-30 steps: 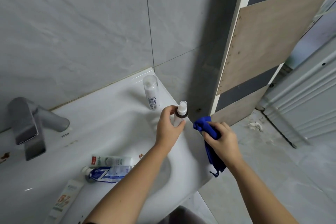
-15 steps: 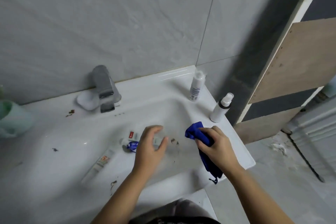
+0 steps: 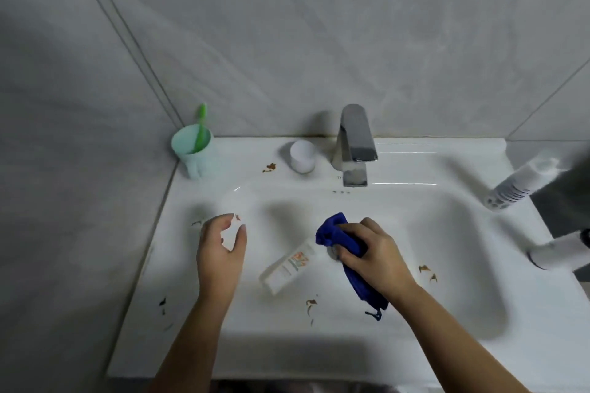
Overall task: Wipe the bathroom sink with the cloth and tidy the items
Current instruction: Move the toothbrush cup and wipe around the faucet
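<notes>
While bunched in right grip [image 3: 373, 254], cloth [image 3: 332, 231] dark blue, crumpled.

Head cam – looks steeply down on sink [image 3: 415, 150], close.

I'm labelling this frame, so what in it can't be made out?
Head view:
- Tube print: blurred.
- Drain: mostly covered by cloth and right hand.
- Spray bottle: cut by right edge.
- Left hand: blur hides whether it holds anything.
</notes>
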`<state>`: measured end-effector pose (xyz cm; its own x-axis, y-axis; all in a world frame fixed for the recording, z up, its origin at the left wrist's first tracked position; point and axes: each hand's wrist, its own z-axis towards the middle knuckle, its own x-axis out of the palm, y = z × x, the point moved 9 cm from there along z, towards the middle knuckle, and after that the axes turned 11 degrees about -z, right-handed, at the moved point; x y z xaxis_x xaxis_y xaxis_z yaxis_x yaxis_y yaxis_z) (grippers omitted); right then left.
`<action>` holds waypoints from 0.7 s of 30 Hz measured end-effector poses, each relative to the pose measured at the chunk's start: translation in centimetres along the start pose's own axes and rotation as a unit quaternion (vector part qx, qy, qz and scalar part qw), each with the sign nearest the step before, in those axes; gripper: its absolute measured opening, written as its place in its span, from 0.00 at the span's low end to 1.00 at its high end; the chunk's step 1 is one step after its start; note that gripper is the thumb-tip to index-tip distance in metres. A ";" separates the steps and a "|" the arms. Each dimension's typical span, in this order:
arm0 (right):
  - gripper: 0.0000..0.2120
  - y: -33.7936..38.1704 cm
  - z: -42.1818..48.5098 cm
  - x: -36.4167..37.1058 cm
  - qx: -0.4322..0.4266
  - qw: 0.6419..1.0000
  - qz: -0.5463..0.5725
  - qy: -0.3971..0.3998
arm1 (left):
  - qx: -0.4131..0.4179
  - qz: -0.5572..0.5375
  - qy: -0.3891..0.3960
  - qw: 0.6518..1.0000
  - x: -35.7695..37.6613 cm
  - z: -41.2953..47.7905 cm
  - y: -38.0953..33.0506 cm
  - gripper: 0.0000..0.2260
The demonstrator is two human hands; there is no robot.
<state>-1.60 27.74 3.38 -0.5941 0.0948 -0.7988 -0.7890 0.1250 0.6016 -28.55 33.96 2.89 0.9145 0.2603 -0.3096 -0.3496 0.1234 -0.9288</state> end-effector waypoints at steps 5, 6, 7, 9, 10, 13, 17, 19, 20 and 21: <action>0.14 4.2 3.6 2.9 -0.030 0.999 -0.009 0.006 | -0.056 0.036 -0.054 0.996 -2.8 6.8 4.2 0.16; 0.14 4.8 4.4 3.4 -0.031 0.999 -0.010 0.007 | -0.066 0.045 -0.054 0.995 -2.8 8.1 4.8 0.17; 0.14 5.2 5.0 3.7 -0.031 0.999 -0.013 0.006 | -0.075 0.053 -0.052 0.994 -2.8 9.3 5.4 0.18; 0.14 5.6 6.2 4.4 -0.029 0.999 -0.016 0.000 | -0.095 0.059 -0.052 0.992 -2.5 11.2 6.4 0.20; 0.14 5.7 6.6 4.6 -0.024 1.000 -0.015 -0.003 | -0.100 0.058 -0.054 0.992 -2.3 11.9 6.7 0.19; 0.14 5.7 7.5 5.1 -0.009 1.000 -0.017 -0.014 | -0.094 0.051 -0.043 0.993 -1.6 13.9 7.3 0.12; 0.14 5.7 8.0 5.5 -0.002 1.000 -0.025 -0.013 | -0.104 0.053 -0.038 0.992 -1.1 15.5 8.4 0.06; 0.14 5.7 8.1 5.6 -0.003 0.999 -0.027 -0.019 | -0.115 0.033 -0.043 0.992 -1.3 15.5 8.3 0.05; 0.14 5.7 8.1 5.5 -0.003 0.999 -0.027 -0.024 | -0.118 0.022 -0.045 0.992 -1.4 15.3 8.1 0.04; 0.13 5.7 8.1 5.4 -0.002 0.999 -0.026 -0.029 | -0.118 0.013 -0.045 0.992 -1.6 15.1 7.7 0.04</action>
<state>-8.02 36.94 2.46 -0.5418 0.1462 -0.8277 -0.8195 0.1265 0.5589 -35.78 48.99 -0.67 0.8801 0.3471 -0.3239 -0.3049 -0.1099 -0.9460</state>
